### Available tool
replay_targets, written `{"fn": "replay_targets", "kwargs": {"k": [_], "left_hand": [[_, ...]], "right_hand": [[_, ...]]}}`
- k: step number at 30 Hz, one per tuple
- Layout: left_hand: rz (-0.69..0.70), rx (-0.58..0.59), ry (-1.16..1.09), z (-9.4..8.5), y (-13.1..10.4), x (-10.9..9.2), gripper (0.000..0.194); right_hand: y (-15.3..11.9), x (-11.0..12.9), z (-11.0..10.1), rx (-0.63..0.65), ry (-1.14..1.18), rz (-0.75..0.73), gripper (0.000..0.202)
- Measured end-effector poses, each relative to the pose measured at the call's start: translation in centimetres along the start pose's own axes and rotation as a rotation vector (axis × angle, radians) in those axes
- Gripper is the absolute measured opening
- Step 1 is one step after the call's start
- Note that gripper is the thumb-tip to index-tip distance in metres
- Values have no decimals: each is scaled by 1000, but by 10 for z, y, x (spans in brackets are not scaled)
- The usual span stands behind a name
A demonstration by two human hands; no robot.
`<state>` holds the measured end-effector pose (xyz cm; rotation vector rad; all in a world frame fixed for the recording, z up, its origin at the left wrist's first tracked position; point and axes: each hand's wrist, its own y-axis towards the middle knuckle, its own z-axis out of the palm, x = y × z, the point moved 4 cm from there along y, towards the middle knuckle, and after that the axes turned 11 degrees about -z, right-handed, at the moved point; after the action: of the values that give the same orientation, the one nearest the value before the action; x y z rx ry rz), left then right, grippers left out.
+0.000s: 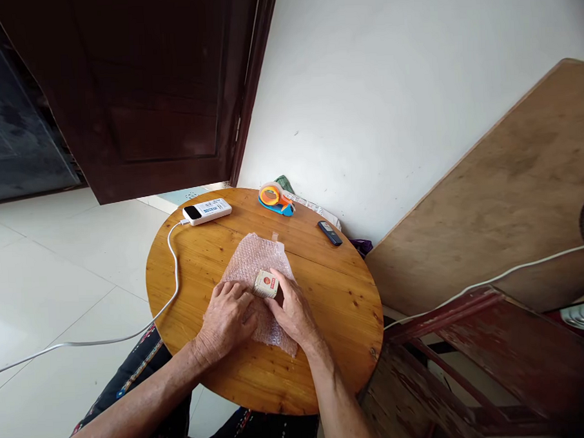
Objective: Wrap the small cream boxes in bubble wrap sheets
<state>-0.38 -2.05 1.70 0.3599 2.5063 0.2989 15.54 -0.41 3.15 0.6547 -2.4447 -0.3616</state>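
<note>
A small cream-coloured box (266, 284) with a red mark on its top stands on a sheet of bubble wrap (248, 258), spread over the round wooden table. My right hand (292, 309) grips the box from its right side, thumb and fingers around it. On the left, my left hand (229, 313) rests on the bubble wrap with its fingers bent, the fingertips close to the box. What those fingertips touch or hold is hidden by the back of the hand. A small strip of tape (275, 236) sticks up at the wrap's far edge.
On the round table (344, 300) lie a white power bank (207, 212) with a white cable (176, 269), an orange and blue tape dispenser (275, 199) and a dark blue handheld device (330, 233). A wooden chair (520, 344) stands at right, a dark door (155, 89) behind.
</note>
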Motion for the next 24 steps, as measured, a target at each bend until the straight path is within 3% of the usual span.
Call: {"fn": "replay_targets", "kwargs": {"k": [6, 12, 14, 17, 24], "left_hand": [[-8, 38, -17, -5, 1, -2, 15], [101, 128, 25, -27, -15, 0, 46], [131, 160, 67, -29, -20, 2, 42], [154, 166, 99, -26, -23, 5, 20], [176, -7, -93, -36, -4, -3, 15]], "right_hand": [[-1, -2, 0, 11, 18, 17, 65], [-3, -5, -5, 8, 72, 33, 74], [-3, -7, -9, 6, 117, 61, 74], [-3, -12, -12, -37, 178, 114, 69], [-5, -27, -14, -156, 467, 273, 49]]}}
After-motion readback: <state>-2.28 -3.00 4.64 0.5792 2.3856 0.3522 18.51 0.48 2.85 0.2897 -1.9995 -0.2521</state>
